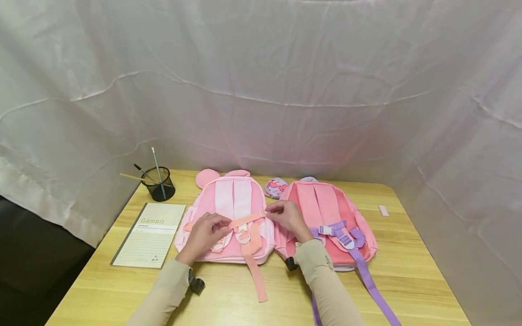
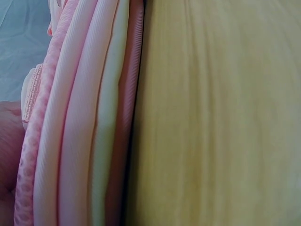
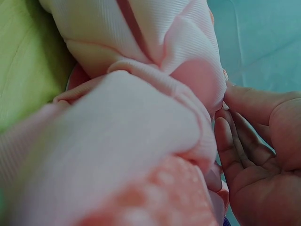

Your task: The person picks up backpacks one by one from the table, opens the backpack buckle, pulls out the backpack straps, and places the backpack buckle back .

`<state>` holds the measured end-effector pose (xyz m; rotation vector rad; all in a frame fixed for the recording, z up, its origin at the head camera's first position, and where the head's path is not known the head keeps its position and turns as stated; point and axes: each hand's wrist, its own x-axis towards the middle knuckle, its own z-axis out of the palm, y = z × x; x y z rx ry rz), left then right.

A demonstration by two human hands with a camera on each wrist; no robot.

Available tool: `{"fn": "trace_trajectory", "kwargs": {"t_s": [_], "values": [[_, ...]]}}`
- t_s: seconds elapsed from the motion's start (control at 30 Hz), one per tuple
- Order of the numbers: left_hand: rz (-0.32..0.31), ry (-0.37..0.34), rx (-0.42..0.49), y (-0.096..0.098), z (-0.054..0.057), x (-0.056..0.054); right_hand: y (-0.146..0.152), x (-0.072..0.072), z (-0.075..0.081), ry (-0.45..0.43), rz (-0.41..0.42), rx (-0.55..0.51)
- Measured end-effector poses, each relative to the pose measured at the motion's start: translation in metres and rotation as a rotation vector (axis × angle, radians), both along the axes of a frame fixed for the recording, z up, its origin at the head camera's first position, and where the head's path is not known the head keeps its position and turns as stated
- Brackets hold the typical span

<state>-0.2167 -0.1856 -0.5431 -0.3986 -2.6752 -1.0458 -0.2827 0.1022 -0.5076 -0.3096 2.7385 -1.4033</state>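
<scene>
A pale pink backpack (image 1: pixel 223 199) lies with its strap side up on the table. Across its lower half, an orange strap (image 1: pixel 246 219) is stretched between both hands. My left hand (image 1: pixel 204 233) pinches the strap's left end between thumb and fingers. At the other end, my right hand (image 1: pixel 287 218) pinches a small white buckle (image 1: pixel 263 213). Beneath the strap sits another white buckle (image 1: pixel 243 228), with a loose orange strap end (image 1: pixel 257 283) hanging onto the table. The left wrist view shows mostly the backpack's side (image 2: pixel 80 117), with only part of the hand visible.
A darker pink backpack (image 1: pixel 342 203) with purple straps (image 1: pixel 371 285) lies against the first, under my right forearm. To the left are a notebook (image 1: pixel 151 235) and a black mesh pen cup (image 1: pixel 163 192). A small pale block (image 1: pixel 383 210) lies at right. Grey curtains (image 1: pixel 261 90) surround the table.
</scene>
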Motion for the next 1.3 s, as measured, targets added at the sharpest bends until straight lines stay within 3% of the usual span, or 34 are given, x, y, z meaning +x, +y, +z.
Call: {"fn": "trace_trajectory", "kwargs": {"t_s": [0.33,0.97,1.13,1.3], "values": [[-0.014,-0.01,0.004,0.002,0.002,0.001,0.002,0.004,0.002,0.013,0.014,0.008],[-0.036,-0.005,0.039,-0.003,0.002,0.001,0.005,0.007,0.011,0.006,0.089,-0.081],[-0.031,-0.012,0.066,-0.007,0.007,0.004,0.01,0.009,0.02,0.056,0.123,-0.071],[-0.035,0.066,0.041,-0.003,0.019,0.003,0.036,0.018,0.038,0.112,0.108,-0.058]]}}
